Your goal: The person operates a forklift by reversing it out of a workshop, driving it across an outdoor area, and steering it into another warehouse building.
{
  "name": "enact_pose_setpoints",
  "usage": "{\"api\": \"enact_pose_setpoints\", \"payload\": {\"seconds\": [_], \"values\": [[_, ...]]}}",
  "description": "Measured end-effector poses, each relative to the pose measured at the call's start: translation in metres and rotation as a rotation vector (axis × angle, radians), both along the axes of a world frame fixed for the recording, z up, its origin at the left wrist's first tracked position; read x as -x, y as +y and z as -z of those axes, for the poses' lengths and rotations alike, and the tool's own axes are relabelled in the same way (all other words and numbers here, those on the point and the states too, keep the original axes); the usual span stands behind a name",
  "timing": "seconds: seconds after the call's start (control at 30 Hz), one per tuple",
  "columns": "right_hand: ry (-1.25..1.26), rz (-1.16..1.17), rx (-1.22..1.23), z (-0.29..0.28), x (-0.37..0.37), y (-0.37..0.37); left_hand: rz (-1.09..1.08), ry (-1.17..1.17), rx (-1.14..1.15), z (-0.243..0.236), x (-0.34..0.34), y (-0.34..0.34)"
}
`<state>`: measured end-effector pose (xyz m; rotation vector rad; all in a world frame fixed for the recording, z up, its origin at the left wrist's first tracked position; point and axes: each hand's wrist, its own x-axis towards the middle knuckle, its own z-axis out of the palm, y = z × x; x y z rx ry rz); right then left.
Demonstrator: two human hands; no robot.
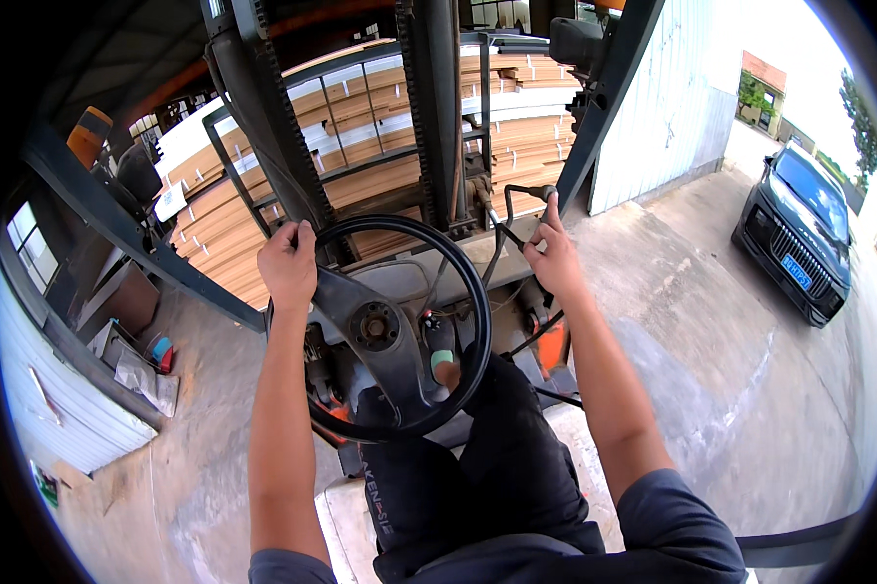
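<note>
I sit in a forklift behind a black steering wheel point(485, 321). My left hand point(289, 265) is closed in a fist at the wheel's upper left rim; what lies inside the fist is hidden. My right hand point(555, 255) is at the control levers to the right of the wheel. Its index finger reaches up along the knob of a bent black lever point(524, 189), while the other fingers curl around the end of a lower lever point(510, 234). Below the wheel, a foot in a dark shoe point(439, 334) rests near the pedals.
Beyond the dark mast point(427, 107) stand strapped stacks of brown boards point(531, 141). A white metal wall point(667, 117) rises at the right. Farther right, a dark car point(797, 229) is parked on concrete. At left are a corrugated panel point(64, 375) and bags point(145, 378).
</note>
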<state>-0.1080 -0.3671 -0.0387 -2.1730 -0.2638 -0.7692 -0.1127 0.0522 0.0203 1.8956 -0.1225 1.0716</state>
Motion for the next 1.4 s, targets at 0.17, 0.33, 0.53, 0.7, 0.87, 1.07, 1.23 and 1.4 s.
{"api": "enact_pose_setpoints", "payload": {"seconds": [0.17, 0.33, 0.53, 0.7, 0.87, 1.07, 1.23, 1.4], "values": [[-0.097, 0.122, -0.049, 0.032, 0.007, -0.003, 0.059, -0.013, 0.003, -0.003, -0.013, -0.014], [-0.267, 0.149, -0.139, 0.087, 0.032, 0.0, 0.083, -0.05, -0.01, -0.002, -0.026, -0.013], [-0.318, 0.273, 0.082, 0.068, 0.026, -0.004, 0.06, -0.068, -0.075, -0.012, -0.04, -0.044], [-0.253, 0.206, 0.149, 0.027, -0.023, -0.006, 0.05, -0.018, -0.187, -0.024, -0.05, -0.103], [-0.255, 0.142, 0.188, 0.034, -0.031, -0.012, 0.116, 0.02, -0.211, -0.017, -0.044, -0.142], [-0.32, 0.176, 0.057, 0.08, 0.02, -0.008, 0.175, -0.06, -0.165, -0.022, -0.04, -0.145], [-0.238, 0.361, 0.35, 0.061, 0.061, -0.001, 0.103, 0.017, -0.184, -0.025, -0.028, -0.145], [-0.036, 0.419, 0.693, 0.012, 0.083, -0.002, 0.033, 0.034, -0.22, -0.038, -0.008, -0.149]]}}
